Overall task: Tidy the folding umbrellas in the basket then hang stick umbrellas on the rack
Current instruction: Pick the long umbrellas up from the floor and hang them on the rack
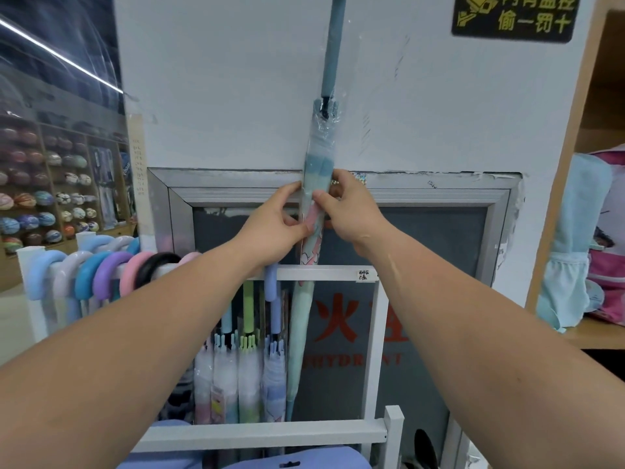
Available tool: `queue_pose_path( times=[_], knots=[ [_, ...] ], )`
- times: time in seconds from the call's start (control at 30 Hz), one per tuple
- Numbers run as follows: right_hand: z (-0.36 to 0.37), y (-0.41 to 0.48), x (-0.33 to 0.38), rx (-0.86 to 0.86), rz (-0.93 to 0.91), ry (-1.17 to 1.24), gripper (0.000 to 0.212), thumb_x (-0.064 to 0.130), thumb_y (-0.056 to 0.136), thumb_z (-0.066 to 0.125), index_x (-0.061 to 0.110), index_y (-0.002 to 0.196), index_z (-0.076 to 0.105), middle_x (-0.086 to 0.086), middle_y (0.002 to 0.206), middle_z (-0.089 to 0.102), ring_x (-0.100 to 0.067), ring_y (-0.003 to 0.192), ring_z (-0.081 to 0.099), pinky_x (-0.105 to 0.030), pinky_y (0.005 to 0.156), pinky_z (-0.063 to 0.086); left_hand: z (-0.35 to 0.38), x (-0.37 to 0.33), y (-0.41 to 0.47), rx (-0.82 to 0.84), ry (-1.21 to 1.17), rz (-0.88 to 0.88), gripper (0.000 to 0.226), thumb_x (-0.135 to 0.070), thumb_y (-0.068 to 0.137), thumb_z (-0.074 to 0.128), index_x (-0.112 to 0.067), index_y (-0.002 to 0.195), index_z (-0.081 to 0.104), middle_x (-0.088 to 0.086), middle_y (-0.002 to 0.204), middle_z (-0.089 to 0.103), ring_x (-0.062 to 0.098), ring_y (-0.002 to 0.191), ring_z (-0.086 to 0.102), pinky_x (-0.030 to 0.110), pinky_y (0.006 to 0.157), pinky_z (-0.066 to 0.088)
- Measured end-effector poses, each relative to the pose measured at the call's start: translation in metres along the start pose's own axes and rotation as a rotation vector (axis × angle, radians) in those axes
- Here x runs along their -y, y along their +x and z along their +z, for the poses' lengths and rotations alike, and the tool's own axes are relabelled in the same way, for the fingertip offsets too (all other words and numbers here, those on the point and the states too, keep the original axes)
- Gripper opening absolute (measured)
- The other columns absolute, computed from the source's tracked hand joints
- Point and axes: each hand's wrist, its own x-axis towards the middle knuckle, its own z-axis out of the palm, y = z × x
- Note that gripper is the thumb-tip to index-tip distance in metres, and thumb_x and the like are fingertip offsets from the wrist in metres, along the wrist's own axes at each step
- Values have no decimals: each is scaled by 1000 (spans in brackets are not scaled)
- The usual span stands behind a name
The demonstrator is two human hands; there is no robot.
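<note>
I hold a blue stick umbrella (319, 154) upright in front of the wall, wrapped in clear plastic, its blue handle running up out of the frame. My left hand (270, 228) pinches its lower canopy from the left. My right hand (348, 211) grips it from the right, thumb across the front. Below my hands its pale green lower part reaches down behind the top bar of the white rack (324, 274). Several stick umbrellas (101, 275) hang by curved pastel handles on the rack's left part.
More wrapped umbrellas (247, 377) hang inside the rack frame, above its lower crossbar (263, 434). A grey hydrant cabinet (439, 238) sits behind the rack. A wooden shelf with backpacks (588, 245) stands at the right. Shelves of balls (47, 198) fill the far left.
</note>
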Motion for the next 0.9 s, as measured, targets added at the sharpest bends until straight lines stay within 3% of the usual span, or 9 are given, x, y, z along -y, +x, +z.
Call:
queue_pose_path(
  times=[0.07, 0.17, 0.27, 0.5, 0.67, 0.77, 0.9],
  knots=[
    [0, 1, 1, -12, 0, -29, 32, 16, 96, 60, 18, 128, 57, -6, 107, 71, -26, 98, 70, -50, 88, 58, -1, -4, 0, 7, 1, -25, 54, -47, 86, 71, -56, 133, 45, 13, 87, 75, 30, 82, 71, 49, 81, 56],
    [-1, 1, 0, -2, -2, -30, 31, 18, 93, 61, 21, 124, 57, -5, 105, 71, -27, 97, 71, -52, 87, 58, -2, -7, 4, -91, 26, -10, 45, -42, 87, 71, -47, 129, 53, 3, 83, 74, 17, 80, 71, 37, 77, 54],
    [-3, 1, -2, 18, -21, -10, 28, 12, 96, 60, 23, 121, 56, -3, 103, 70, -27, 98, 71, -51, 89, 58, -7, -6, 11, -201, 42, 13, 43, -40, 87, 69, -43, 127, 55, -1, 89, 72, 17, 88, 71, 42, 88, 57],
    [3, -13, -27, 106, -8, -98, 36, 20, 91, 65, 31, 123, 55, 1, 103, 72, -21, 95, 71, -47, 85, 59, -11, -12, 12, -215, -14, 54, 45, -32, 91, 70, -34, 134, 55, -5, 95, 72, 14, 94, 69, 44, 93, 57],
    [5, -24, -39, 137, -22, -191, 36, 18, 93, 68, 25, 125, 55, 5, 97, 69, -14, 89, 66, -32, 80, 53, -10, -16, 11, -236, -7, 75, 47, -27, 94, 69, -30, 138, 53, -11, 94, 71, 3, 87, 65, 21, 78, 49],
    [4, -27, -41, 164, -18, -239, 36, 20, 92, 69, 25, 123, 54, 3, 99, 69, -17, 91, 66, -35, 81, 54, -7, -12, 11, -253, -5, 69, 41, -28, 90, 73, -39, 126, 56, -6, 89, 73, 9, 80, 67, 34, 78, 57],
    [3, -29, -45, 218, -19, -286, 47, 19, 88, 70, 27, 131, 52, 6, 113, 70, -14, 103, 67, -39, 95, 53, -1, -5, 8, -190, -65, 14, 41, -35, 84, 73, -46, 120, 56, 5, 95, 73, 22, 95, 71, 49, 87, 59]
  ],
)
